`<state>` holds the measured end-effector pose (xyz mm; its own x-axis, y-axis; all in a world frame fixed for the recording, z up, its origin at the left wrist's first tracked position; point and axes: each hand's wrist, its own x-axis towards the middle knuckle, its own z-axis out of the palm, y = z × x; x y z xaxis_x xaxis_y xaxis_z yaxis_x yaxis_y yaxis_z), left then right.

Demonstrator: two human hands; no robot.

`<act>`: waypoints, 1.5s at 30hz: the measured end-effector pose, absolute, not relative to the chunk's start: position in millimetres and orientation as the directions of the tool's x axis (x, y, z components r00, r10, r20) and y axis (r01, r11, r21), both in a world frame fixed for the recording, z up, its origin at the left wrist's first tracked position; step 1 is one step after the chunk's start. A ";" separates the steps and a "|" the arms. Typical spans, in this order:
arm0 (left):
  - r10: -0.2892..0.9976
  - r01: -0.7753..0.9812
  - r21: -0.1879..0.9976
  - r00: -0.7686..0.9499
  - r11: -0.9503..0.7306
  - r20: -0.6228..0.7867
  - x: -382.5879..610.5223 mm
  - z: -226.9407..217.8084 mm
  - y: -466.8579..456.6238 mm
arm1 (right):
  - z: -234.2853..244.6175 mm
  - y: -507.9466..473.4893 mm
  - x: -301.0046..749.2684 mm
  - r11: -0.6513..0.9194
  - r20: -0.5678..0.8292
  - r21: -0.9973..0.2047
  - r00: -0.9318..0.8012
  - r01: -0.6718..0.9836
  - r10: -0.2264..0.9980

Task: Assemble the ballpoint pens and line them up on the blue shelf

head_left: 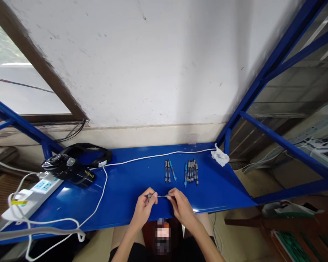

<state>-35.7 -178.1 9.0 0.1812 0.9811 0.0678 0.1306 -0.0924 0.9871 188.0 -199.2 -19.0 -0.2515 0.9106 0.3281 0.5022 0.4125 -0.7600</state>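
My left hand (144,208) pinches a dark pen barrel (147,196) between thumb and fingers near the front edge of the blue table. A thin refill (161,196) spans the gap between my two hands, level and in line with the barrel. My right hand (182,208) is closed on a small pen part at the other end; its exact shape is mostly hidden by the fingers. Just beyond the hands lie two groups of pens: a left group (168,171) of two grey ones and one blue, and a right group (191,171) of several, mostly grey with a blue one.
The blue table (131,178) meets a white wall. At the left stand a black appliance (76,173) and a white power strip (41,191) with looping white cables. One cable (153,156) runs along the back to a crumpled white tissue or bag (220,156). Blue posts frame both sides.
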 end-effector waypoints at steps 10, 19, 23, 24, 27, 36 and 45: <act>0.998 -0.020 1.000 0.070 -0.004 0.005 -33.7 7.3 -178.0 | -13.2 -199.5 185.6 0.420 0.332 -0.677 -0.258 0.605 0.907; 0.999 -0.160 0.987 0.043 0.011 -0.004 -38.9 -16.6 -174.4 | -12.1 -198.5 183.2 0.437 0.381 -0.611 -0.239 0.660 0.893; 0.999 -0.261 0.965 -0.017 0.030 -0.035 -37.8 -19.5 -174.6 | -15.2 -198.4 182.9 0.425 0.395 -0.602 -0.211 0.675 0.894; 0.999 -0.289 0.957 -0.030 0.030 -0.040 -37.6 -19.4 -174.5 | -16.1 -198.4 182.9 0.423 0.398 -0.601 -0.205 0.679 0.894; 0.998 -0.341 0.940 -0.049 0.023 -0.042 -37.0 -17.8 -174.1 | -18.1 -198.4 182.6 0.427 0.411 -0.591 -0.200 0.685 0.890; 0.996 -0.358 0.934 -0.077 0.012 -0.042 -35.9 -13.2 -174.6 | -18.2 -198.6 182.3 0.434 0.430 -0.583 -0.192 0.687 0.882; 0.998 -0.090 0.995 0.043 0.043 -0.039 -36.3 -8.9 -174.5 | -18.4 -198.0 184.1 0.453 0.433 -0.583 -0.214 0.674 0.876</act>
<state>-36.3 -174.5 -8.9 0.0429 0.9983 -0.0389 -0.0898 0.0427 0.9950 184.1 -198.0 -18.4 -0.2137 0.8758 0.4327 0.6742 0.4528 -0.5835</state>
